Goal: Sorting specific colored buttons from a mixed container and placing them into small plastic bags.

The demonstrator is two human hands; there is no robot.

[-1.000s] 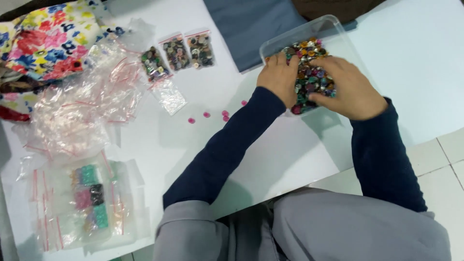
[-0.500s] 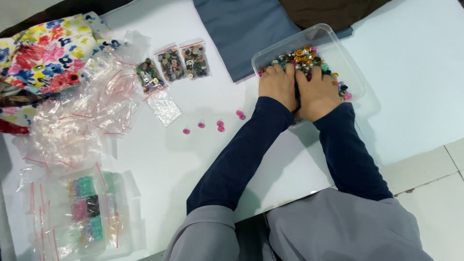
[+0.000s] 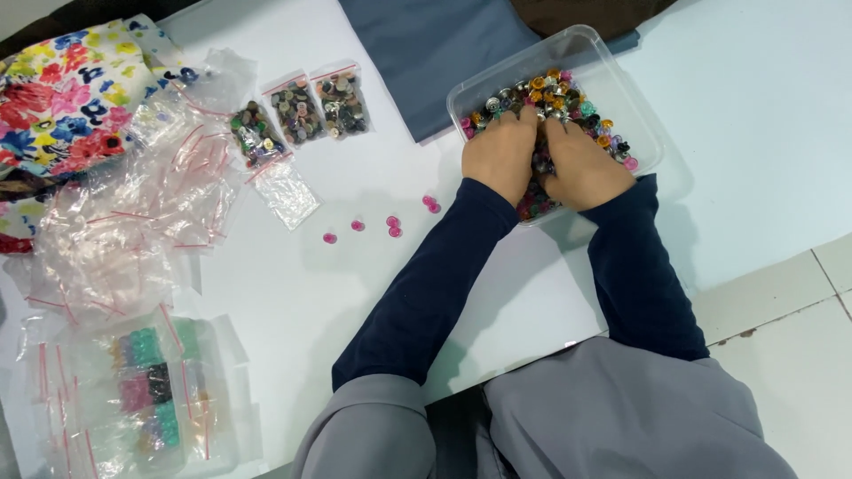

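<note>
A clear plastic tub sits at the far right of the white table, filled with mixed coloured buttons. Both of my hands lie palm down inside it, side by side and touching. My left hand and my right hand have their fingertips pushed into the button heap, so the fingers are hidden. Dark blue sleeves cover both forearms. Several loose pink buttons lie on the table to the left of my left arm.
Three small zip bags of buttons lie at the back, beside a pile of empty zip bags. Bags of sorted coloured buttons rest near the front left. Floral cloth and grey-blue cloth lie at the back.
My hands have drawn closer together and dug deeper into the buttons; the right hand moved left from the tub's near side. The view has shifted slightly.
</note>
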